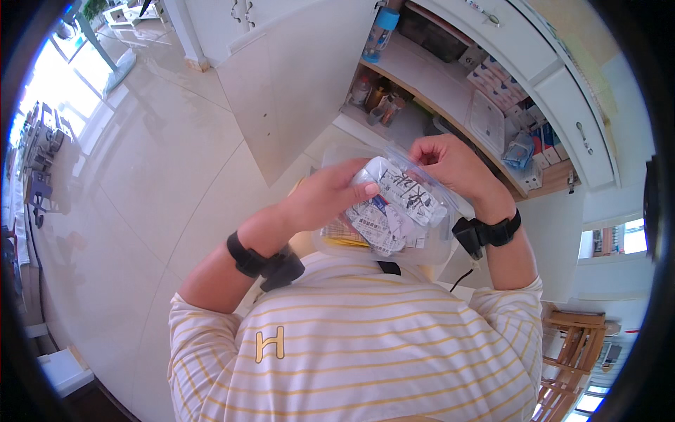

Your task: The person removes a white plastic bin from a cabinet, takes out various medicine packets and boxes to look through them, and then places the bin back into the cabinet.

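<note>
My left hand grips the left side of a clear zip bag, its thumb lying across the front. Inside the bag are a white bottle or tube with dark handwriting and printed papers or packets. My right hand pinches the bag's zip edge at the upper right, fingers curled. Below the bag, a translucent plastic box rests close against my body, with yellow items in its lower left. Both wrists wear black straps with dark devices.
Ahead stands a white cabinet with an open door. On its shelf are a blue-capped bottle, a clear lid and several small boxes. Glasses and jars stand lower down. Pale floor tiles lie to the left.
</note>
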`<state>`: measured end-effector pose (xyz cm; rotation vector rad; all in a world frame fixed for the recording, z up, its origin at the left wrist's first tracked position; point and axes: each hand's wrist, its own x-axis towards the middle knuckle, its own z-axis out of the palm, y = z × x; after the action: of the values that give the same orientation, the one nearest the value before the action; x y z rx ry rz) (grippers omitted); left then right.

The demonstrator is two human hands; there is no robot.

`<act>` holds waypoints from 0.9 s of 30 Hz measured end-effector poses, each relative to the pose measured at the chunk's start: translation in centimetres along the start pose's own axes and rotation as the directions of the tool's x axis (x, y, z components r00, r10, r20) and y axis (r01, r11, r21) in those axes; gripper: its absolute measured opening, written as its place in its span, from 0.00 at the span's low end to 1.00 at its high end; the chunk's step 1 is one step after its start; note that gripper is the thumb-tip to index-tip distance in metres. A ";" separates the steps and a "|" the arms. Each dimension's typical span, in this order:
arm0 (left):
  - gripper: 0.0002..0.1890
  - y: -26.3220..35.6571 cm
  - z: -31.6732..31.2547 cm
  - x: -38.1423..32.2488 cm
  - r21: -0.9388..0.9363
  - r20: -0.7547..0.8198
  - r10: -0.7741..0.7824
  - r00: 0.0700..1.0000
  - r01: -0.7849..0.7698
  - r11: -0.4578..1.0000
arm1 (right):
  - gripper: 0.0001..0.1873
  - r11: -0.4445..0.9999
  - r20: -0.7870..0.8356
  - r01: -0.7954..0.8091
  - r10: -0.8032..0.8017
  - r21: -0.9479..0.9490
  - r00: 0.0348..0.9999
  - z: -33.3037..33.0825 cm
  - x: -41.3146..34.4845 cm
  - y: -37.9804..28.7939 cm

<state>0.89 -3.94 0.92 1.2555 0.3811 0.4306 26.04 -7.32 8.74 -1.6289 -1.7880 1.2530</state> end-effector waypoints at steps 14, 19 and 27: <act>0.25 0.6 0.4 0.1 0.076 -0.083 -0.034 0.996 0.041 0.996 | 0.18 0.993 0.093 0.117 -0.117 0.004 0.989 0.2 -1.3 1.8; 0.23 0.4 0.4 0.2 0.238 -0.162 -0.022 0.987 0.061 0.969 | 0.21 0.940 0.137 0.303 -0.283 -0.158 0.949 -0.5 -2.5 2.6; 0.26 0.8 0.6 0.0 0.124 -0.140 -0.032 0.990 0.049 0.991 | 0.30 0.998 -0.034 -0.008 0.006 -0.056 0.999 3.6 -3.4 -0.9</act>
<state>1.07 -4.25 1.82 1.3435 0.5577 0.4649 23.47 -11.58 8.56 -1.6789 -1.8136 1.1806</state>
